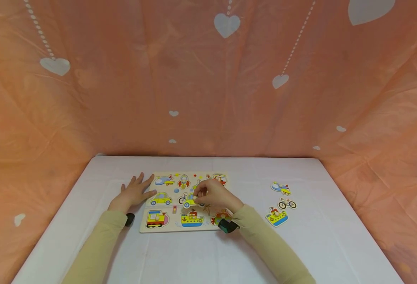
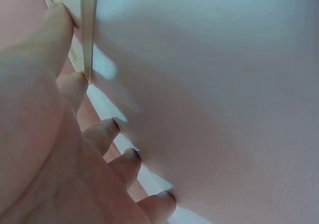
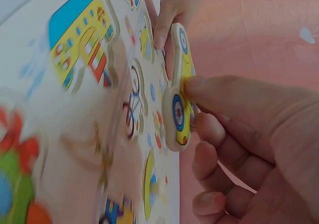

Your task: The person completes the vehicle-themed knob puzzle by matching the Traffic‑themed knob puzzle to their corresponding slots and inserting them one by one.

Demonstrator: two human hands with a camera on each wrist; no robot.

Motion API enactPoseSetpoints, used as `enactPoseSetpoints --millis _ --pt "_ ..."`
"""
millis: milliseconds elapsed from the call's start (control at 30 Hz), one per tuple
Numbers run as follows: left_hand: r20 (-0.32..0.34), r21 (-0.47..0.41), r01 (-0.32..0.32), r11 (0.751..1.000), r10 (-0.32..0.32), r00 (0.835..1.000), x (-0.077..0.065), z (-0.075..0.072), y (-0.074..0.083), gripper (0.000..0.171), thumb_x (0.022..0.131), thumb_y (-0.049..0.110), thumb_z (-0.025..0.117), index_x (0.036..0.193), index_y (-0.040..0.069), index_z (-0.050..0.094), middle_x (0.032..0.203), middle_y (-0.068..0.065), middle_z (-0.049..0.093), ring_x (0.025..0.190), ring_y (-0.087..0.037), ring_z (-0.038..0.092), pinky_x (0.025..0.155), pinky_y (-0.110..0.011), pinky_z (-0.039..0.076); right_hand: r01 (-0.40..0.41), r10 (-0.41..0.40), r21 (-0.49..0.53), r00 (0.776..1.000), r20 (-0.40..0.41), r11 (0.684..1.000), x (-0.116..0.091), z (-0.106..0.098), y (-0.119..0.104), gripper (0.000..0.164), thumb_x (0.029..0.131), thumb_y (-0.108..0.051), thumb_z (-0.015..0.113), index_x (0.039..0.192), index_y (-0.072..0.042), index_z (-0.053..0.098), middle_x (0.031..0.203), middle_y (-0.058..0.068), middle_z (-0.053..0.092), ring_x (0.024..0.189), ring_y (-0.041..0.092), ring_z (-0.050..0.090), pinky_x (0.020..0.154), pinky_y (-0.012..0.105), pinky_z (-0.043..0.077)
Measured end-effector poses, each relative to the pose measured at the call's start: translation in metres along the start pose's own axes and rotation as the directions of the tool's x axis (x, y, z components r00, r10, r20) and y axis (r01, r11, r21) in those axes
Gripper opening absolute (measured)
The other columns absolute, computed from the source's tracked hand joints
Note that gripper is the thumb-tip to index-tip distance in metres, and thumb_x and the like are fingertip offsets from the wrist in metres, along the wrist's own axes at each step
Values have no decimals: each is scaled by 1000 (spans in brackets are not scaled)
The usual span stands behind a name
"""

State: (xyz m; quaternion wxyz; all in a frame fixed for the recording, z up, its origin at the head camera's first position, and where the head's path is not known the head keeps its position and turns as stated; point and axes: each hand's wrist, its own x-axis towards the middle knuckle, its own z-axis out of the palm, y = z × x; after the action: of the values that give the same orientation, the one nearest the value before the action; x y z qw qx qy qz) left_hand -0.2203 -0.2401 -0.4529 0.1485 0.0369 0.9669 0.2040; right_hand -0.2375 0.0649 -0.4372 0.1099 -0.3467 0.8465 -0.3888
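Note:
A wooden peg puzzle board (image 1: 174,225) with pictures of vehicles lies on the white table. Thumb and fingertips of my right hand (image 1: 213,193) pinch a yellow car piece (image 3: 174,107), raised over the board near its bicycle picture (image 3: 133,99). The piece stands tilted, apart from the board in the right wrist view. My left hand (image 1: 133,194) is spread at the board's left edge. Its thumb touches the board (image 2: 87,30) and the index fingertip is at the corner, while other fingertips rest on the cloth.
Right of the board lie loose pieces: a plane (image 1: 281,188), a bicycle (image 1: 287,203) and a ship (image 1: 276,217). Pink-orange curtains (image 1: 194,79) with white hearts hang behind and beside the white-covered table (image 1: 180,260).

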Motion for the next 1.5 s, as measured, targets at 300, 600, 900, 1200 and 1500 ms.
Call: enactPoseSetpoints --millis 300,600,900,1200,1500 --pt "5 -10 5 1000 -5 1000 -1 -1 1 76 94 46 56 152 10 22 154 -30 5 138 -53 -2 102 -73 -2 -30 29 53 999 23 998 29 20 -16 9 79 -11 79 82 -14 71 69 -5 60 63 7 52 57 19 45" --pt "11 -3 6 1000 -6 1000 0 0 -2 76 94 47 55 152 11 22 154 -30 4 138 -53 -3 102 -73 -3 -30 29 62 999 20 998 45 35 -28 6 81 -11 77 84 -10 72 70 -5 60 63 7 52 58 19 44" --pt "12 11 -3 1000 3 1000 0 -2 -1 75 95 47 54 152 10 21 154 -31 4 138 -53 -1 102 -73 -2 -90 88 103 996 27 991 58 47 -30 6 81 -11 77 84 -10 71 70 -4 61 61 7 52 56 19 44" --pt "20 10 -2 1000 2 1000 0 -1 -1 77 94 49 54 152 11 21 154 -30 4 137 -53 -2 101 -74 -2 -150 150 169 989 12 974 65 59 -26 6 80 -9 78 82 -11 72 68 -3 62 60 7 52 54 19 44" --pt "7 25 -13 1000 13 1000 1 0 -2 76 94 48 54 152 10 22 153 -32 5 137 -54 0 101 -74 -1 -109 110 44 994 -10 993 75 68 -23 7 80 -13 79 83 -10 73 64 -6 59 56 5 49 53 16 41"
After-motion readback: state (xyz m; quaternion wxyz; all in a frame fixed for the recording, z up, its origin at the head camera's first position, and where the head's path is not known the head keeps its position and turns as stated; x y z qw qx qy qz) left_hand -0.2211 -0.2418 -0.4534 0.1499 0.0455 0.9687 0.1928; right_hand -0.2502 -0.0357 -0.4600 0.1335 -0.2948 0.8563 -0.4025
